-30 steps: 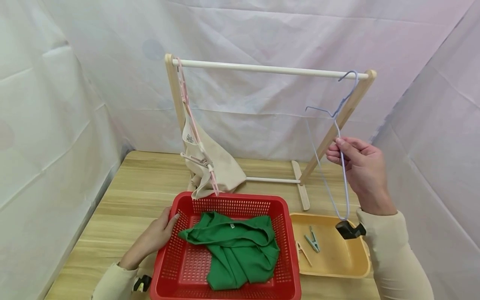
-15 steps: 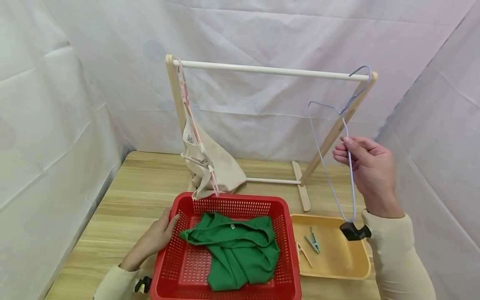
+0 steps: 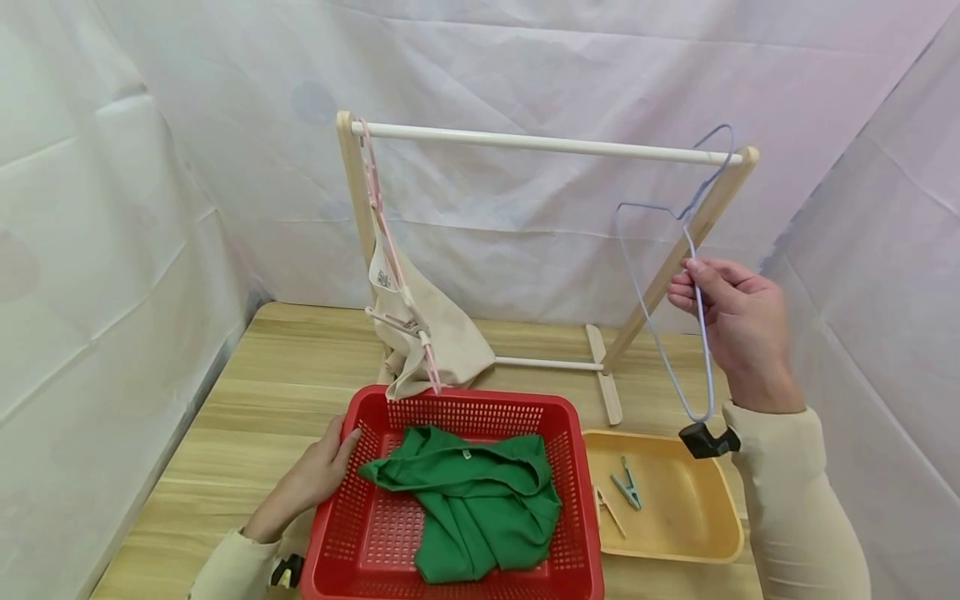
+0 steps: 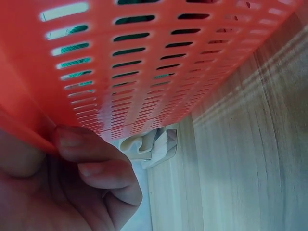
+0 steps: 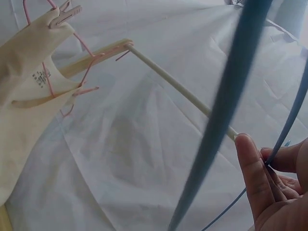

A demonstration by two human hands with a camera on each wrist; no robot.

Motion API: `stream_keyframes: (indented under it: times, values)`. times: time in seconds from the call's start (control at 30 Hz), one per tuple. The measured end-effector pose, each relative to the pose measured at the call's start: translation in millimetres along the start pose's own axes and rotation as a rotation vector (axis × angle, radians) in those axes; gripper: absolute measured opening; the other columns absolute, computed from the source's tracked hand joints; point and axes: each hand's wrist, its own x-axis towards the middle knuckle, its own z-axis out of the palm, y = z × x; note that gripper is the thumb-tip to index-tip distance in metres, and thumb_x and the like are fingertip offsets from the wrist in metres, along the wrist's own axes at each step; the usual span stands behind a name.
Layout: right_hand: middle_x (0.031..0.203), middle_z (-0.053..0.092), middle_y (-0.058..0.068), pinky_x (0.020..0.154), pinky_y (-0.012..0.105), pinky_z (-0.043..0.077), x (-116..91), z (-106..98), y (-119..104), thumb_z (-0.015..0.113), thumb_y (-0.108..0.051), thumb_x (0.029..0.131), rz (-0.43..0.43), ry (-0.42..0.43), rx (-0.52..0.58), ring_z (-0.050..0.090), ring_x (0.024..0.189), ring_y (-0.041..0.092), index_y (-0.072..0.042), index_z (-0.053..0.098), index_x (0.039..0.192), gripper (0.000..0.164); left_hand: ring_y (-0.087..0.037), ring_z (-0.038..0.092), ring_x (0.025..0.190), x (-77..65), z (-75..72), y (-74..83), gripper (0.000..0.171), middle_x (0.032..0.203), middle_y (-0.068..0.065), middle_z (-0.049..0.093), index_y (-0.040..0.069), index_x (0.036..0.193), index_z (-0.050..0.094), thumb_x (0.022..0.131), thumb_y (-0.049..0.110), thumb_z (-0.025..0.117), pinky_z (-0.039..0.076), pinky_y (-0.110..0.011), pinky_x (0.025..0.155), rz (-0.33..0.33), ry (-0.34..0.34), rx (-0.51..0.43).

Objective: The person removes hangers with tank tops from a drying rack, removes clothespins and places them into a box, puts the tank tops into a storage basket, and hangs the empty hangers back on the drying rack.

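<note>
A yellow tray (image 3: 678, 508) stands on the table (image 3: 232, 425) before white sheeting (image 3: 525, 67).

2 arms (image 3: 795, 500): right hand (image 3: 738, 321) pinching, raised (left hand (image 3: 318, 467) gripping).

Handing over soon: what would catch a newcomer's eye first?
Probably the red basket at the front, green cloth inside, the left hand gripping its left rim. Next, the blue hanger pinched in the right hand by the right end of the rack. Then the cream cloth on the pink hanger at the rack's left end.
</note>
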Motion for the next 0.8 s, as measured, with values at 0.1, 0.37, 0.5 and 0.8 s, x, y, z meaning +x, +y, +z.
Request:
stream_keyframes:
  times: [0.1, 0.37, 0.5, 0.8]
  values:
    - [0.082, 0.073, 0.019, 0.066, 0.034, 0.059, 2.7, -3.5, 3.2, 0.065, 0.009, 0.089, 0.012, -0.007, 0.001, 0.074, 0.069, 0.024, 0.014, 0.07, 0.096, 0.01, -0.024, 0.069, 0.057, -0.6, 0.2, -0.2, 0.044, 0.087, -0.015, 0.063, 0.003, 0.147, 0.027, 0.11, 0.027, 0.034, 0.056, -0.034, 0.046, 0.001, 0.0, 0.003]
    - [0.082, 0.073, 0.019, 0.066, 0.034, 0.059, 7.5, -11.3, 12.5, 0.063, 0.01, 0.09, 0.037, -0.018, 0.019, 0.074, 0.069, 0.024, 0.014, 0.07, 0.094, 0.009, -0.023, 0.069, 0.057, 0.7, 0.1, -0.8, 0.043, 0.09, -0.016, 0.063, 0.005, 0.146, 0.027, 0.11, 0.028, 0.034, 0.056, -0.033, 0.046, 0.009, 0.001, 0.014]
    - [0.081, 0.073, 0.018, 0.066, 0.033, 0.059, 8.4, -13.6, 16.3, 0.063, 0.008, 0.091, 0.046, -0.026, -0.011, 0.074, 0.069, 0.023, 0.013, 0.07, 0.094, 0.009, -0.022, 0.068, 0.057, 1.6, -0.4, -1.7, 0.044, 0.09, -0.016, 0.063, 0.003, 0.145, 0.028, 0.11, 0.029, 0.034, 0.055, -0.032, 0.046, 0.021, 0.002, 0.016]
    - [0.08, 0.073, 0.017, 0.067, 0.032, 0.059, 10.2, -16.1, 22.3, 0.063, 0.006, 0.092, 0.07, -0.047, -0.049, 0.074, 0.07, 0.022, 0.012, 0.071, 0.095, 0.01, -0.025, 0.069, 0.057, 2.5, -0.2, -4.4, 0.044, 0.091, -0.017, 0.061, 0.004, 0.145, 0.027, 0.11, 0.031, 0.034, 0.056, -0.035, 0.047, -0.02, -0.003, -0.028]
